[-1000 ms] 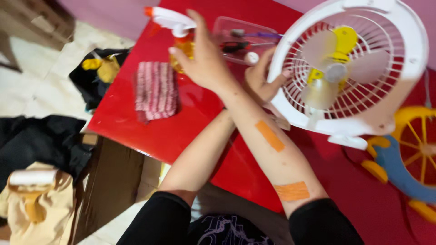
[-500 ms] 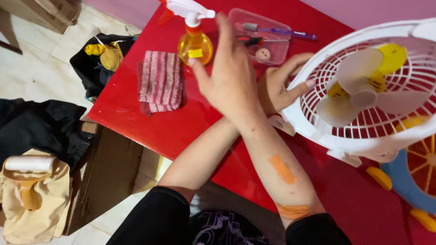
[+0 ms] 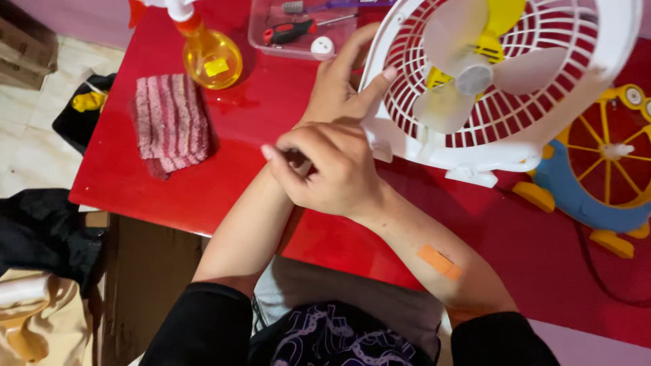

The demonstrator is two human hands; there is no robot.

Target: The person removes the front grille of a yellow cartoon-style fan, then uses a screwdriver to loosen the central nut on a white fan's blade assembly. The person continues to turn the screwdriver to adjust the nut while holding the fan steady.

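R hand (image 3: pixel 332 169) is now lying low over the L forearm, fingers curling loosely inward, thumb tucked under. Can't tell if it's pinching anything; nothing visible in it. Half a sec ago it was raised w/ fingers spread, up near the spray bottle (image 3: pixel 207 51); a full sec ago it was right at the bottle's top. So it's pulled back toward the body and is crossing over the other arm.

L hand (image 3: pixel 342 85) is resting against the rim of the white fan (image 3: pixel 498 78), thumb pressing on the grille edge, fingers going behind the frame and mostly hidden. Looks like it's gripping the frame, same spot as before.

Fan is sitting on the red table (image 3: pixel 271 108), grille tilted up toward the camera, w/ pale blades and a yellow part behind them. It's filling more of the view than earlier, and is higher in the frame.

Striped cloth (image 3: pixel 169 122) is lying flat left of the hands, well apart from them. Clear plastic tray (image 3: pixel 271 47) w/ a red-handled screwdriver (image 3: pixel 291 30) is sitting at the far edge, just beside the fan. A blue and yellow fan (image 3: pixel 603 169) is lying to the right, just beside the white one.

An orange plaster (image 3: pixel 439 262) is showing on the R forearm.
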